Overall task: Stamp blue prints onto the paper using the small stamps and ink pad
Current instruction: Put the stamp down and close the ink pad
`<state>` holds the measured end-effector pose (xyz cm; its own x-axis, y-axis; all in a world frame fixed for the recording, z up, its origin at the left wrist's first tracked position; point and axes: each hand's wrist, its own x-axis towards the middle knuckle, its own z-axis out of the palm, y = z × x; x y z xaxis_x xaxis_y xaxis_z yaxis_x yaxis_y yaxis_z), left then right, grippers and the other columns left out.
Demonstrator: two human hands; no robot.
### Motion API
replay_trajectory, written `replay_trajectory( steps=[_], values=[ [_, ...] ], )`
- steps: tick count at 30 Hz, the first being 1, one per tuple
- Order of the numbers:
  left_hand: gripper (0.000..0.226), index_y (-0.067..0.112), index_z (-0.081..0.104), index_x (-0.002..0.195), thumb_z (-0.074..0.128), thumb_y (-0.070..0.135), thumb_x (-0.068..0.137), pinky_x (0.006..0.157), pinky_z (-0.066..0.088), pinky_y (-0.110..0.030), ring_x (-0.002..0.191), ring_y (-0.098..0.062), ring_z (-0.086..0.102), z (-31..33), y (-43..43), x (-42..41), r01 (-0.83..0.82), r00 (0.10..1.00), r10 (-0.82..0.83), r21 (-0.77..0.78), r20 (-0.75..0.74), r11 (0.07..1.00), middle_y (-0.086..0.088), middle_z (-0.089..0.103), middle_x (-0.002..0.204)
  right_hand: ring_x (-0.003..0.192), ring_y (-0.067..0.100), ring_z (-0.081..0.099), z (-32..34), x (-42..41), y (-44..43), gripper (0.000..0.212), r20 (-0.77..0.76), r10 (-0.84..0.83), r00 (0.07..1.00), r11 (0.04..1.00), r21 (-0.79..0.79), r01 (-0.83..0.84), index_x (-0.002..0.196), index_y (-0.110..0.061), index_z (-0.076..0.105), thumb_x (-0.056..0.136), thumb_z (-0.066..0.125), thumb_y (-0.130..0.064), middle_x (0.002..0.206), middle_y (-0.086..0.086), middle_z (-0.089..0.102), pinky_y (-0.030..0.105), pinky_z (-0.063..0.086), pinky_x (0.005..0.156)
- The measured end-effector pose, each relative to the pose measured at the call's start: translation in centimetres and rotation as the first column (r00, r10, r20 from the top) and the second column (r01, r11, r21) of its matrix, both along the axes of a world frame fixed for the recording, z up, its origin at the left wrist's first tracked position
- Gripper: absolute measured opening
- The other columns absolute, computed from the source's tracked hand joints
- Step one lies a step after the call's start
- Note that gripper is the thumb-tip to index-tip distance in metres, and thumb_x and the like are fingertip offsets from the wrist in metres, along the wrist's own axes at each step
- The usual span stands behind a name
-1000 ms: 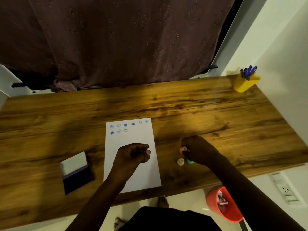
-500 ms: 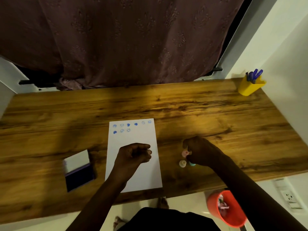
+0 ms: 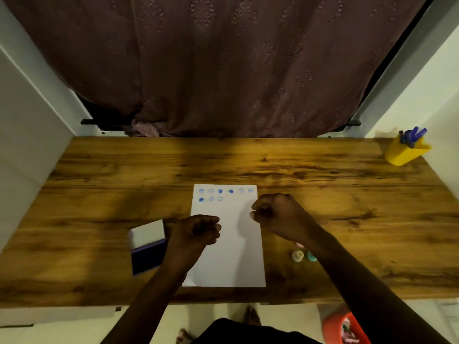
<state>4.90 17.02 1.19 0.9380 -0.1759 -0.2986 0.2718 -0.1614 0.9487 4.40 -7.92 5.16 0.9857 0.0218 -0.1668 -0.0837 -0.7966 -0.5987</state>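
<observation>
Two stamps (image 3: 303,255) sit beside the right forearm; both hands' grips look curled, contents hidden.

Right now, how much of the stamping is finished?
Only a little. The paper has nine blue prints near its top edge: six in one row, three below. The rest is blank. The right hand is curled shut over the paper's right edge, maybe around a stamp, though none shows. Two stamps wait on the table, and the ink pad lies open.
</observation>
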Motion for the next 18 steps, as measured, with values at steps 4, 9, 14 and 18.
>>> replay_trajectory(
  steps=[4,9,14,18],
  values=[
    [0.018,0.021,0.079,0.101,0.071,0.006,0.095,0.069,0.066,-0.027,0.082,-0.017,0.079,0.2,3.9,-0.1,-0.095,0.995,0.092,0.075,0.039,0.993,0.001,0.082,0.087,0.09,0.0,0.067,-1.2,1.3,4.9,0.022,0.012,-0.018,1.0,0.991,0.135,0.016,0.108,-0.023,0.077,0.09,0.071,-0.033,0.105,-0.01,0.076,0.009,0.048,0.075],
    [0.01,0.017,0.08,0.095,0.077,0.009,0.091,0.062,0.067,-0.042,0.074,-0.028,0.079,-0.7,9.3,-0.5,-0.261,0.962,0.263,0.032,-0.069,0.965,-0.01,0.081,0.083,0.089,0.0,0.067,-3.4,2.5,10.6,0.017,0.008,0.018,1.0,0.979,0.204,-0.019,0.103,-0.024,0.078,0.088,0.074,-0.031,0.104,-0.009,0.076,0.007,0.045,0.076],
    [0.017,0.029,0.079,0.09,0.076,0.012,0.091,0.073,0.067,-0.034,0.075,-0.015,0.08,-2.3,14.7,-0.5,-0.299,0.954,0.298,0.128,0.023,0.946,0.0,0.082,0.084,0.086,0.004,0.067,-5.1,3.9,15.4,0.021,-0.031,0.068,0.997,0.977,0.207,-0.06,0.1,-0.021,0.079,0.086,0.075,-0.036,0.098,-0.006,0.077,0.014,0.05,0.075],
    [0.027,0.025,0.079,0.086,0.073,-0.001,0.09,0.074,0.064,-0.042,0.069,-0.015,0.078,-3.5,18.0,-0.4,-0.315,0.949,0.308,0.162,0.069,0.935,0.001,0.082,0.077,0.082,-0.001,0.063,-6.3,5.0,18.2,0.023,-0.065,0.049,0.997,0.977,0.211,-0.034,0.1,-0.019,0.078,0.084,0.078,-0.036,0.1,-0.006,0.076,0.005,0.042,0.067]
  ],
)
